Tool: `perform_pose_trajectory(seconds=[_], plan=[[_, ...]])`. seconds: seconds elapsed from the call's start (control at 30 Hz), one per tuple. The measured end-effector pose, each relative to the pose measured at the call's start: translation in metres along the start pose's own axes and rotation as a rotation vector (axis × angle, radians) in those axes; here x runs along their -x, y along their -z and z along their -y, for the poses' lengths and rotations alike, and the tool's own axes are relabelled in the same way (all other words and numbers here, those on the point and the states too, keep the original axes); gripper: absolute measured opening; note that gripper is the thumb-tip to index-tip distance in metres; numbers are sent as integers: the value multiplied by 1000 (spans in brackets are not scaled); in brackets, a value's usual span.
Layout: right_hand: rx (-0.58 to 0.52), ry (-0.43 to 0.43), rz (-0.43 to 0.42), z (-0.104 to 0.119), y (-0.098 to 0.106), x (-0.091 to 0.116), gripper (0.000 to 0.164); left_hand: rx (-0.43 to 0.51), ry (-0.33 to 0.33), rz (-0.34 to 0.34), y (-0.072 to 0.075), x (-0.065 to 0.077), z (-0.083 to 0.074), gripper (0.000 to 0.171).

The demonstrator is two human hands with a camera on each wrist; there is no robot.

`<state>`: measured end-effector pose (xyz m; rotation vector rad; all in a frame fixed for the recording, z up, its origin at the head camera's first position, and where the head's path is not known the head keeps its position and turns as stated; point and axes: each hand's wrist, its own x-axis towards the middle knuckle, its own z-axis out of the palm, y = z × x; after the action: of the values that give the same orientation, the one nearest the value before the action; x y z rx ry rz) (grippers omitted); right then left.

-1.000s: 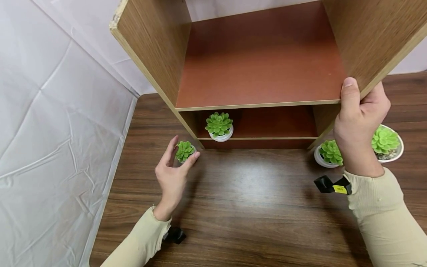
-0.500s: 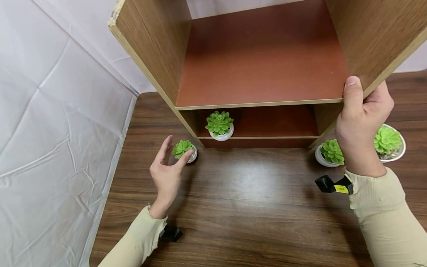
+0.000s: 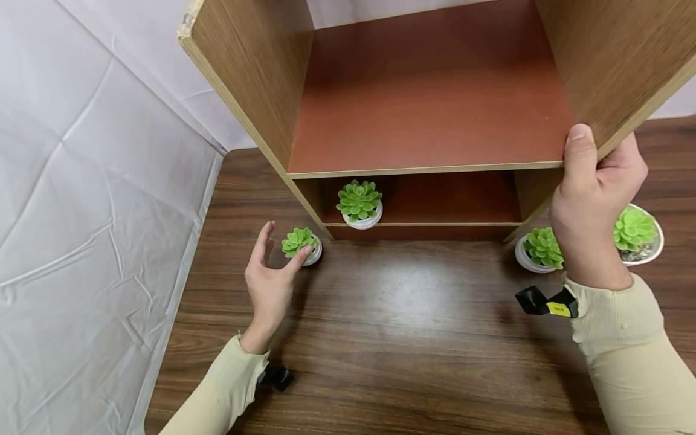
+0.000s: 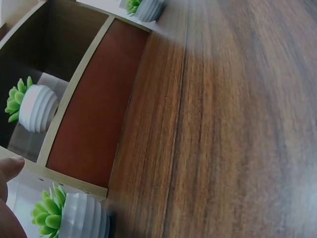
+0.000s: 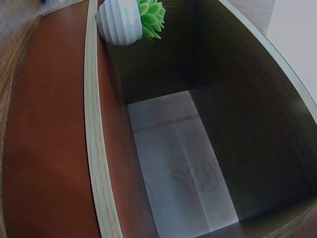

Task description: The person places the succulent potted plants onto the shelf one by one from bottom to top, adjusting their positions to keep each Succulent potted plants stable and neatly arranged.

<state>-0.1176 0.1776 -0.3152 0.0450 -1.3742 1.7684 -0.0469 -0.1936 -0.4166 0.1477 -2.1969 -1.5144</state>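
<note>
My left hand [image 3: 269, 287] is beside a small potted succulent [image 3: 298, 241] on the table, left of the wooden shelf unit [image 3: 429, 96]. Its thumb and fingers are spread apart around the green leaves, and the thumb overlaps the plant in the head view. In the left wrist view this plant's white ribbed pot [image 4: 81, 218] stands upright by the unit's side, with the thumb [image 4: 11, 167] apart from it. My right hand [image 3: 595, 211] grips the unit's right side panel, thumb on the inner side at the middle shelf's edge. Another potted succulent [image 3: 360, 202] sits at the left of the lower compartment.
Right of the unit stand a potted succulent [image 3: 538, 249] and a larger succulent in a white oval pot [image 3: 637, 232], partly behind the right wrist. A white sheet [image 3: 98, 211] hangs along the table's left edge. The brown wooden table [image 3: 413, 338] extends in front.
My left hand has drawn slightly left and toward me, its fingers spread, and more of the white pot shows. The right hand keeps its grip; the view has shifted slightly.
</note>
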Motion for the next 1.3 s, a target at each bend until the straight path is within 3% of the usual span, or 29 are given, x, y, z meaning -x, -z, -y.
perform_pose_trajectory(seconds=[0.2,0.33,0.5,0.73,1.3], plan=[[0,5,9,0,1,0,11,-18,9,-5,1,0,-2,75],[3,6,8,-1,1,0,12,2,40,-4,1,2,-19,71],[-4,4,7,-1,1,0,12,29,33,3,0,5,-36,68],[-11,-1,5,-1,1,0,12,2,40,7,1,5,-33,70],[-24,-1,-3,-2,0,0,12,-1,138,47,0,6,-30,71]])
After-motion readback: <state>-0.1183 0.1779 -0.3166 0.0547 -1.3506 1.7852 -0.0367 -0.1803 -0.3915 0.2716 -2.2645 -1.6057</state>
